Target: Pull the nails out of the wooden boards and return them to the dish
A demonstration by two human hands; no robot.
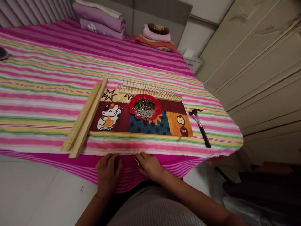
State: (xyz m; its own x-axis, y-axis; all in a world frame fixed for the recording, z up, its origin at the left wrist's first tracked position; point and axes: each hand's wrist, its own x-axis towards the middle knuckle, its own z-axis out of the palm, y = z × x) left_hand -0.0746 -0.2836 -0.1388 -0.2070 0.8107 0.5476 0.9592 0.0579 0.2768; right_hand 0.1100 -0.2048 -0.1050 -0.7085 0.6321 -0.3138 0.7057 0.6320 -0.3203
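My left hand (107,174) lies flat on the hanging edge of the striped bedspread (47,94), fingers stretched out, holding nothing. Beside it, my right hand (148,166) is closed in a pinch on a few thin nails (137,159) at the bed's near edge. Beyond the hands lies a colourful cartoon mat (169,121). On it sits a red dish (134,101) heaped with nails (144,108). A wooden strip (150,91) studded with upright nails runs along the mat's far side. Two wooden slats (83,121), one drilled with holes, lie at the mat's left.
A hammer (200,125) with a black handle lies right of the mat near the bed's corner. Folded purple bedding (101,17) and a pillow pile with a plush toy (156,36) sit at the headboard. A wardrobe (258,62) stands at the right, pale floor at the left.
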